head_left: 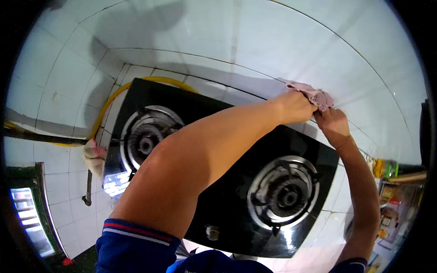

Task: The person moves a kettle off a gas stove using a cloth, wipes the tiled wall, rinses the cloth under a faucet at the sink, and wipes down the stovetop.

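A crumpled pink cloth is up against the white tiled wall, behind the right side of the black gas stove. My left hand reaches across the stove and is closed on the cloth's left and lower part. Beside it, my right hand has its fingertips closed on the cloth's lower right edge. Some of my fingers are hidden by the cloth and by the hands themselves. Below the hands is the right burner; my left forearm partly covers the left burner.
A yellow hose curves around the stove's back left corner. A pale rag hangs left of the stove, near a dark pipe. Bottles and packets stand at the right, and a knob sits at the stove's front.
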Action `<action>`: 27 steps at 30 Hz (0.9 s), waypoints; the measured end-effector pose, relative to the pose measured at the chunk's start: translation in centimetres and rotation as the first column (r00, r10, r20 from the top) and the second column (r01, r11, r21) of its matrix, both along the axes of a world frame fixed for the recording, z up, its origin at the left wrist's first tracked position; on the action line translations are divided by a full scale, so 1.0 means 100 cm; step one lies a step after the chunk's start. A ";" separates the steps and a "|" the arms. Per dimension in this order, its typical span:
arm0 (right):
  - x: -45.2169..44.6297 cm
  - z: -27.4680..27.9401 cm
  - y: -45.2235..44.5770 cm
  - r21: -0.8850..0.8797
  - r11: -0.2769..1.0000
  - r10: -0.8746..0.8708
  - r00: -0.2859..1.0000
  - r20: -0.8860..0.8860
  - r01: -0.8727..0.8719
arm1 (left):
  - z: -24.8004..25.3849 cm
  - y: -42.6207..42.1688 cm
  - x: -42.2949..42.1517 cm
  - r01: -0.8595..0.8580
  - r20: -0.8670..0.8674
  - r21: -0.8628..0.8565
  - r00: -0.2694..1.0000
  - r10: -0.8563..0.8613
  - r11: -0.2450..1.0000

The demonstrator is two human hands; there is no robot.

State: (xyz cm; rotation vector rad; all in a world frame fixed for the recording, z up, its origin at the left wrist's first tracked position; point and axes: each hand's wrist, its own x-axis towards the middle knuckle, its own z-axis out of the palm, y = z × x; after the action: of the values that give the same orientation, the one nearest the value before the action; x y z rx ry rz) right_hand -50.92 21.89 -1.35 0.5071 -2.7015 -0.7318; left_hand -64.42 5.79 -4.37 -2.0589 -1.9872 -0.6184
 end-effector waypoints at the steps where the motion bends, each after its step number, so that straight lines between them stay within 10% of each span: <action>1: -0.020 0.000 -0.021 0.007 1.000 0.024 1.000 0.006 -0.024 | 0.003 -0.023 -0.017 0.015 0.030 -0.048 0.999 -0.013 0.999; 2: -0.040 0.002 -0.041 -0.055 0.995 0.088 0.996 0.009 -0.088 | 0.007 -0.045 -0.030 -0.042 -0.197 -0.095 0.980 0.022 0.995; 5: -0.090 -0.001 -0.102 -0.120 0.987 0.111 0.994 0.002 -0.110 | 0.007 -0.103 -0.076 -0.038 -0.079 -0.190 0.997 0.023 0.981; 7: -0.123 0.007 -0.165 -0.449 0.855 -0.178 0.960 0.216 0.260 | 0.002 -0.141 -0.111 -0.046 -0.005 -0.341 0.999 0.047 0.939; 11: -0.198 -0.016 -0.222 -0.106 0.988 0.128 0.971 0.203 -0.108 | 0.000 -0.236 -0.166 -0.202 -0.466 -0.329 0.885 0.027 0.922; 15: -0.268 -0.049 -0.297 -0.535 0.845 0.116 0.976 0.184 0.001 | -0.002 -0.312 -0.210 -0.363 -0.429 -0.352 0.882 0.196 0.863; 21: -0.321 -0.058 -0.363 -0.218 0.904 0.349 0.930 -0.117 -0.366 | 0.008 -0.376 -0.259 -0.472 -0.239 -0.563 0.879 0.413 0.679; 27: -0.296 -0.034 -0.331 -0.515 0.820 0.302 0.953 0.021 -0.248 | 0.004 -0.354 -0.252 -0.464 -0.170 -0.518 0.879 0.446 0.719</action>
State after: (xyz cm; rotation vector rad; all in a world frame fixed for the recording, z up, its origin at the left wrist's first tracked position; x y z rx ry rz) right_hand -80.50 -11.18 -4.76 0.7864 -2.6723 0.0980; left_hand -89.60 -29.57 -4.00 -1.6609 -2.7505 0.1112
